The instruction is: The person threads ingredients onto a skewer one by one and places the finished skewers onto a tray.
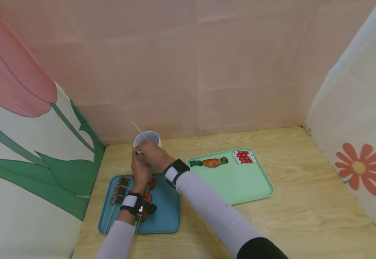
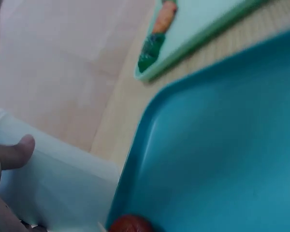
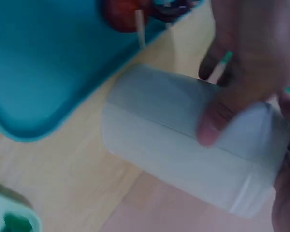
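Observation:
My left hand [image 1: 140, 169] grips a white paper cup [image 3: 183, 140] from the near side, its thumb [image 2: 19, 151] lying along the cup's wall. At the cup's mouth is my right hand [image 1: 155, 154], fingers bent over the rim and pinching a thin wooden stick [image 1: 138, 128]. The stick slants up and left out of the cup's opening. Below the hands lies a blue tray [image 1: 165, 212] with a skewer of dark brown square pieces [image 1: 120, 190] and a skewer of round reddish pieces [image 1: 147, 197]. My left forearm partly hides that second skewer.
A light green tray [image 1: 240, 180] lies to the right, bearing an orange piece with green ends [image 1: 212, 163] and several red-and-white sticks [image 1: 244, 157]. A pinkish sheet [image 1: 194, 72] hangs behind the wooden table [image 1: 304, 201]. Flower-printed panels [image 1: 363, 108] stand at both sides.

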The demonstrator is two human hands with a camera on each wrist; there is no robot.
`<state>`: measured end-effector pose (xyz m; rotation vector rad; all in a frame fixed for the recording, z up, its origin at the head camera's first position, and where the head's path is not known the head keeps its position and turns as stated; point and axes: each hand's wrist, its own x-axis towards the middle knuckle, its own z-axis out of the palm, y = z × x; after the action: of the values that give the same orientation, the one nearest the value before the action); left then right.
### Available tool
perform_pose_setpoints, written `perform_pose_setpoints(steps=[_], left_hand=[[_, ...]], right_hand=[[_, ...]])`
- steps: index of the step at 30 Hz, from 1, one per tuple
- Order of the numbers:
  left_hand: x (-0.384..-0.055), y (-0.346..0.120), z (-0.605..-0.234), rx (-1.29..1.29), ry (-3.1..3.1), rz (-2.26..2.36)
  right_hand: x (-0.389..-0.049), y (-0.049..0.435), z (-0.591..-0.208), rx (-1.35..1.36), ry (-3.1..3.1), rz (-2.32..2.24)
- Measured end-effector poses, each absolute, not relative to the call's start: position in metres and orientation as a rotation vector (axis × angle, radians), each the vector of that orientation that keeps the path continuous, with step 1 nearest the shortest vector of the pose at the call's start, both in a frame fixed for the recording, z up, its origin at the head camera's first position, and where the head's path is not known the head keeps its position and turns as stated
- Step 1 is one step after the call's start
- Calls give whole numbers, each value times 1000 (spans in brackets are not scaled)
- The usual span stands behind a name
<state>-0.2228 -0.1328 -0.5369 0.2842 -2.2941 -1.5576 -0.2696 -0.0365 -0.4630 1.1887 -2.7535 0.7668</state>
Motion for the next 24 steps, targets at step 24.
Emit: perform_pose_setpoints(steps=[24], left_hand=[[-225,-127,-530,391,-2380,-1424]], right_hand=[[-268,-27,-480,997,-2436,1016]])
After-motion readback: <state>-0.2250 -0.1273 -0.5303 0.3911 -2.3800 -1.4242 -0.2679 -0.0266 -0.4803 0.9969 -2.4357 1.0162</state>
